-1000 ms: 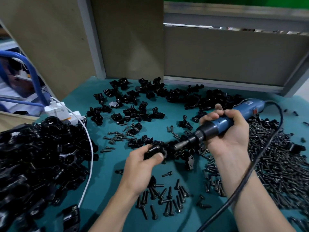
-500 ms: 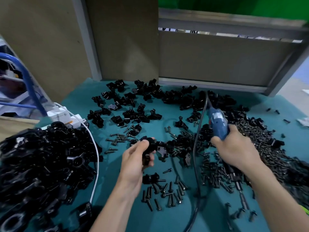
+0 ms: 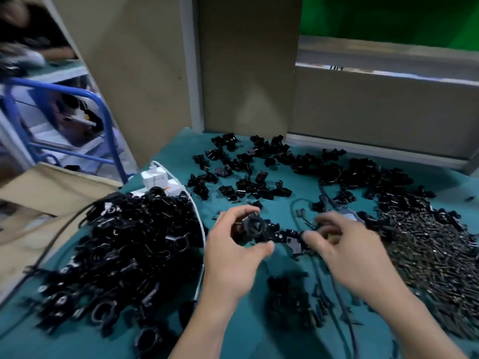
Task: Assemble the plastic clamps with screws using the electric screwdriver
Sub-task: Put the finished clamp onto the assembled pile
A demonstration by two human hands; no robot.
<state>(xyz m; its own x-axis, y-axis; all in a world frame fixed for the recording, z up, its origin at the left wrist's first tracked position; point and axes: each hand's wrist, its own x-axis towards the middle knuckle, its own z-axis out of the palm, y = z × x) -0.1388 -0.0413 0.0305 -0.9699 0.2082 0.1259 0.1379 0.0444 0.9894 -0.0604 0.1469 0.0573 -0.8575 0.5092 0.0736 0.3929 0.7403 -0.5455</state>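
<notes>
My left hand (image 3: 233, 255) grips a black plastic clamp (image 3: 250, 226) just above the teal table. My right hand (image 3: 347, 252) holds nothing; its blurred, loosely curled fingers hover by a loose clamp part (image 3: 294, 240) lying right of the held clamp. The blue electric screwdriver (image 3: 348, 215) lies on the table just beyond my right hand, mostly hidden by it. Its black cable (image 3: 334, 288) runs toward me under my right wrist. A big heap of dark screws (image 3: 435, 250) lies at the right.
A large pile of black clamps (image 3: 116, 242) fills the left side, with a white charger (image 3: 155, 178) behind it. Loose clamp halves (image 3: 246, 177) are scattered at the back. Beige partition boards (image 3: 246, 73) wall the table; a blue cart frame (image 3: 103, 112) stands left.
My right hand has let go of the screwdriver, which now lies on the table, and moved left toward the loose parts. My left hand still holds the clamp. The view swung left.
</notes>
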